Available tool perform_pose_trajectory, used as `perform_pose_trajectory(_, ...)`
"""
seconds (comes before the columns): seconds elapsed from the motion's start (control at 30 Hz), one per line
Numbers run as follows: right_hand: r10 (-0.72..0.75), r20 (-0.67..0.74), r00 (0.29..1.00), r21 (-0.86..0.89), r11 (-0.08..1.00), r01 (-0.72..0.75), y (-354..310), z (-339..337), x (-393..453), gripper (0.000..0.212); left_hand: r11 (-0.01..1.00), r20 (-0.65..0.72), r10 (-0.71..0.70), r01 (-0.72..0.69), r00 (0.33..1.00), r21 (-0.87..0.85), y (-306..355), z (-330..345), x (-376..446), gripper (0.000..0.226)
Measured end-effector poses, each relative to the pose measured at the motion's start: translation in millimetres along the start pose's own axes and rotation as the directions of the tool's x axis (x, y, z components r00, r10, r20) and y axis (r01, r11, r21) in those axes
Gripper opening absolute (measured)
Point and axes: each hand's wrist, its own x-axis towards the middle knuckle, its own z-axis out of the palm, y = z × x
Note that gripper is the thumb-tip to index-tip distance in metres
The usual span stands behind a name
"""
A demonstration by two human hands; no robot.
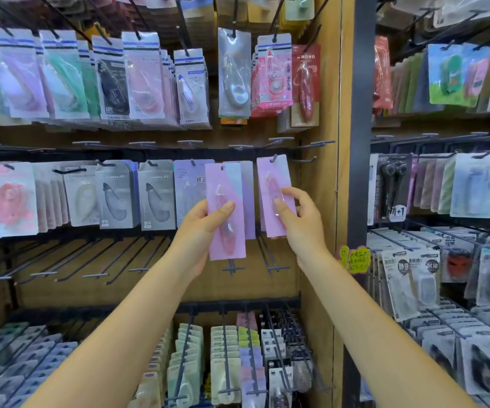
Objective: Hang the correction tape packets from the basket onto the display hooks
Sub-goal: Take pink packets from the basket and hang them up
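Head view shows your right hand pinching a pink carded correction tape packet already threaded on its black wire hook; slide it fully back before releasing. Your left hand grips a second pink packet; align its hole with a hook tip.

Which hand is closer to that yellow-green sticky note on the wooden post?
The right hand. It grips a pink packet up and left of the sticky note. The left hand holds another pink packet farther left, beyond the right hand.
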Motion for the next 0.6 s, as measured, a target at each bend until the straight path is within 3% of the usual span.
perform_pose_trajectory(0.13,0.051,0.012,0.999,-0.137,0.989,-0.049,4.2,-2.8,5.6,0.029,0.999,0.008,0.025,-0.025,1.000,0.020,1.6,1.9,-0.4,0.032)
perform_pose_trajectory(0.27,-0.055,-0.061,0.997,-0.261,0.965,0.038,-3.6,-16.6,-10.3,0.027,0.998,0.008,0.032,-0.032,0.999,0.062,1.0,11.0,-1.4,0.038)
perform_pose_trajectory(0.47,0.075,0.242,0.967,-0.026,0.997,-0.071,-18.4,-25.2,-38.3,0.014,0.995,0.054,0.023,-0.028,0.998,0.092,-1.0,42.4,8.4,0.032)
perform_pose_trajectory(0.6,0.106,0.207,0.973,0.046,0.992,-0.118,-17.7,-29.3,-39.6,0.024,0.984,0.094,0.020,-0.036,0.995,0.173,-4.3,60.7,13.7,0.039)
